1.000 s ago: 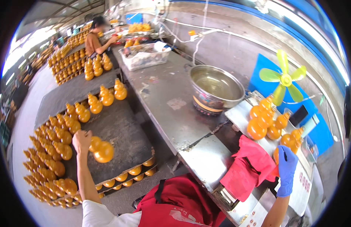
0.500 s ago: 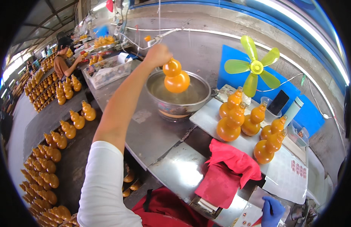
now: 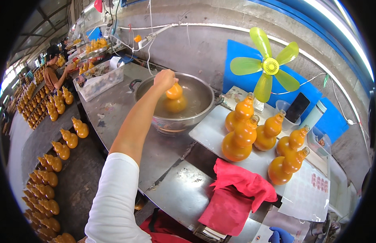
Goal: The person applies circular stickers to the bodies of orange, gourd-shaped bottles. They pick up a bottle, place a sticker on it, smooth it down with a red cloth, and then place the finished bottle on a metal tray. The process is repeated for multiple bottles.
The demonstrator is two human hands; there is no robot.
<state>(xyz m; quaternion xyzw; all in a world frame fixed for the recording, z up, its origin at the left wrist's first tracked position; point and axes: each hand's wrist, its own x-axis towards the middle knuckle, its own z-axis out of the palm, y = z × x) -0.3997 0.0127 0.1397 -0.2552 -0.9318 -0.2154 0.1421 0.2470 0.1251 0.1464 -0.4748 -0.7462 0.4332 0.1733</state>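
Note:
My left hand (image 3: 165,79), bare, is closed round the neck of an orange gourd-shaped bottle (image 3: 174,92). The bottle stands upright in a metal basin (image 3: 214,97) of cloudy water, its lower bulb under the surface. At the bottom edge my right hand (image 3: 282,235), in a blue glove, is mostly cut off, so its grip does not show. It is nearest to a sheet (image 3: 283,222) with small printed marks. Several more gourd bottles (image 3: 236,146) stand on a pale board (image 3: 204,130) to the right of the basin.
Red cloths (image 3: 228,208) lie at the front of the metal bench. Behind the bottles are a yellow-green fan (image 3: 271,66), a phone (image 3: 298,107) and a flask (image 3: 314,117). A clear bin (image 3: 99,83) sits at left, near rows of bottles (image 3: 69,138). A co-worker (image 3: 53,73) is farther back.
My left hand has lowered the bottle from above the basin into the water. My right hand has slipped farther below the lower edge. The view has shifted slightly.

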